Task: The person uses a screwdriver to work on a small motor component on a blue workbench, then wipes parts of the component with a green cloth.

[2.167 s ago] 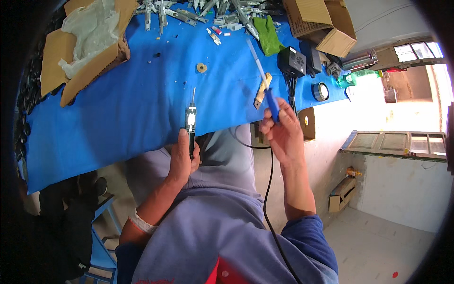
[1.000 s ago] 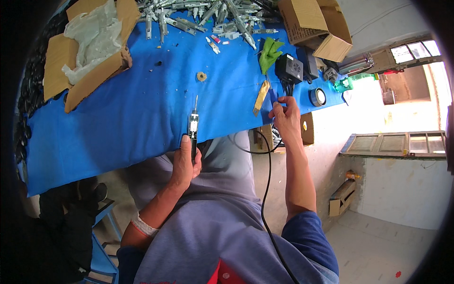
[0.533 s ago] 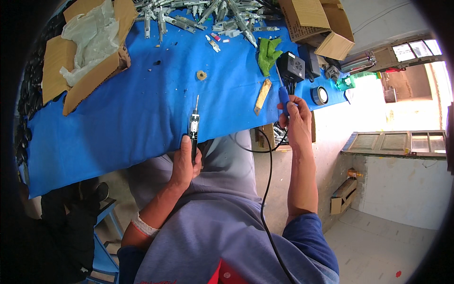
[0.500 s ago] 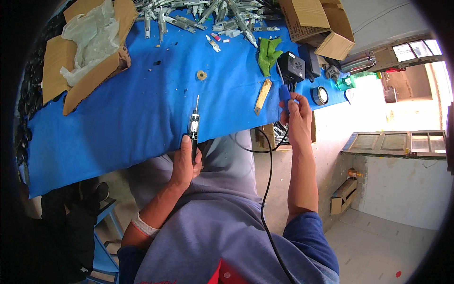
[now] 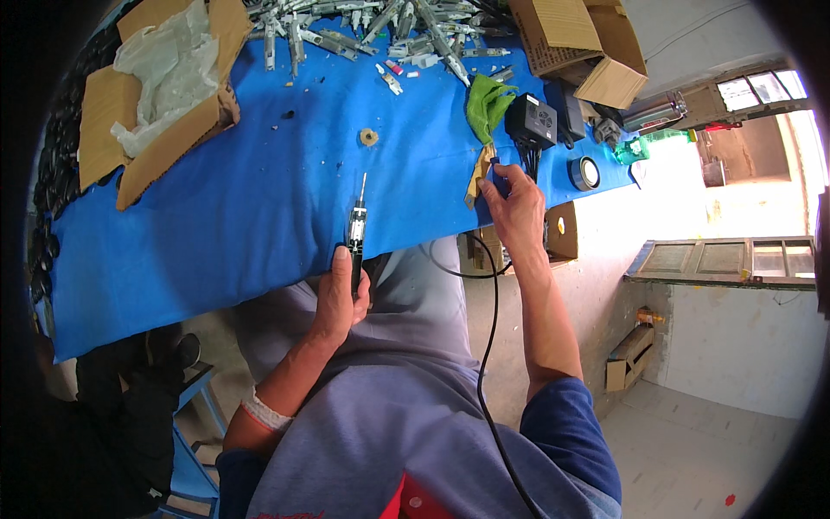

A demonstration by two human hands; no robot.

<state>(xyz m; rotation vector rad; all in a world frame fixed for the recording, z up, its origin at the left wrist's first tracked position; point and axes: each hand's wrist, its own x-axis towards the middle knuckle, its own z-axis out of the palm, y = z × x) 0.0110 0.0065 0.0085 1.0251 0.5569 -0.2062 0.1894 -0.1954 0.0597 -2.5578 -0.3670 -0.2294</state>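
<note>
My left hand (image 5: 335, 294) is wrapped round a slim black handheld device (image 5: 356, 232). Its upper part is open, with pale inner parts and a thin metal shaft pointing away from me. My right hand (image 5: 516, 208) grips the blue handle of a soldering iron (image 5: 495, 173), over the right part of the table. The iron's far end is at the lower part of a green cloth (image 5: 489, 105), where I cannot make out its tip. A tan-handled knife (image 5: 474, 183) lies just left of that hand, partly behind the iron.
Blue cloth covers the table (image 5: 216, 199). A heap of grey device parts (image 5: 372, 30) lies at the back. Cardboard boxes stand at left (image 5: 99, 143) and right (image 5: 562, 39). A black power unit (image 5: 531, 121) and a tape roll (image 5: 584, 174) are right; a black cable (image 5: 493, 346) crosses my lap.
My right hand has moved left with the soldering iron, bringing it to the green cloth, which is now bunched up. The left hand and its device have barely moved.
</note>
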